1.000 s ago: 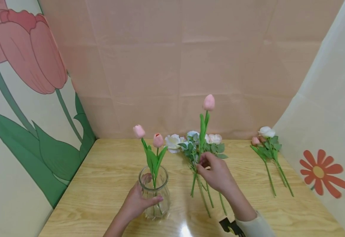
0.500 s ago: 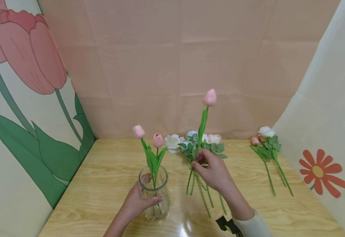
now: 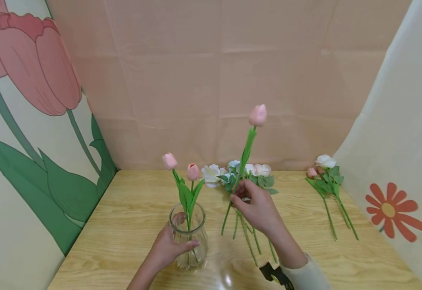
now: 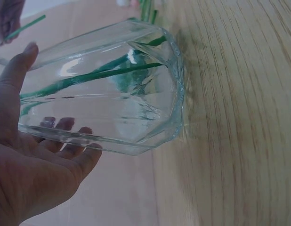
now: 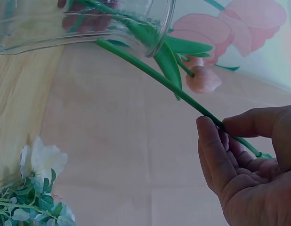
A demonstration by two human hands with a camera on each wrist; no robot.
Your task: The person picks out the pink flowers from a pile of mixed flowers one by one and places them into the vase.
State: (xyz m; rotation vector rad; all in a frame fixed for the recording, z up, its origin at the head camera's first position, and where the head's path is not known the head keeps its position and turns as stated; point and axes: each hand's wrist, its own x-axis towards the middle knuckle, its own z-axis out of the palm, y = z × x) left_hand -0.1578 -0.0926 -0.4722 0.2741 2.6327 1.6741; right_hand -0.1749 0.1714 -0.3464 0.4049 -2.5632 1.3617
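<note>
A clear, faceted glass vase (image 3: 196, 253) stands on the table with two pink tulips (image 3: 193, 172) in it, their green stems showing through the glass. My left hand (image 3: 171, 245) holds the vase from its left side, thumb across the front and fingers behind; the left wrist view shows the fingertips through the glass. My right hand (image 3: 259, 207) pinches the stem of another pink tulip (image 3: 258, 116) between thumb and fingers. That tulip leans, bloom up and to the right, its bare stem end (image 3: 224, 225) pointing down toward the vase, right of the rim.
Behind my right hand lies a bunch of white, blue and pale pink flowers (image 3: 212, 175) with leafy stems. Farther right on the wooden table (image 3: 131, 209) lie a white rose (image 3: 325, 161) and pink tulips (image 3: 311, 172). A pink cloth (image 3: 167, 80) hangs behind.
My right hand has shifted slightly left with the tulip, which has risen and tilted so its stem end swings left toward the vase. The left hand and vase have stayed put.
</note>
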